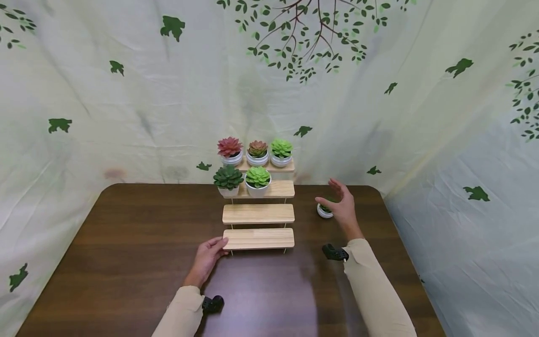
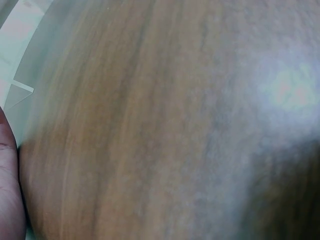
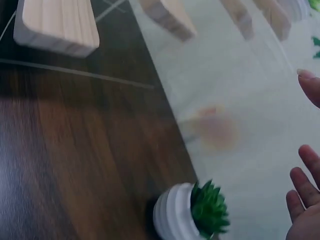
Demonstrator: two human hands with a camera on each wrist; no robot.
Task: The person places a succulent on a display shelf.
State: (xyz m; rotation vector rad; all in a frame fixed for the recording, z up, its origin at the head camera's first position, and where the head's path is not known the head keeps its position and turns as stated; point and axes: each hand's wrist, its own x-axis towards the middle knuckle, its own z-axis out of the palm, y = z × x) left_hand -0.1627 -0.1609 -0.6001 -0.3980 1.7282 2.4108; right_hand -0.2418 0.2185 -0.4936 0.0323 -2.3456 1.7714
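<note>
A wooden tiered stand [image 1: 258, 213] with pale shelves on thin wire legs stands on the table. My left hand [image 1: 207, 259] grips the left end of its lowest shelf, thumb on top; in the left wrist view only an edge of that hand [image 2: 9, 185] shows. To the right of the stand, a small green succulent in a ribbed white pot [image 3: 175, 212] sits on the table. My right hand [image 1: 343, 206] is over this pot with thumb and fingers spread, partly covering it in the head view. The right wrist view shows its fingers [image 3: 303, 182] apart from the plant.
On the top shelf stand a red succulent [image 1: 229, 147], a reddish-green succulent [image 1: 258, 149] and a bright green succulent [image 1: 281, 148]. The shelf below carries a dark green succulent [image 1: 228, 177] and a light green succulent [image 1: 258, 177]. A leaf-patterned curtain [image 1: 189, 103] hangs behind the brown table [image 1: 139, 243].
</note>
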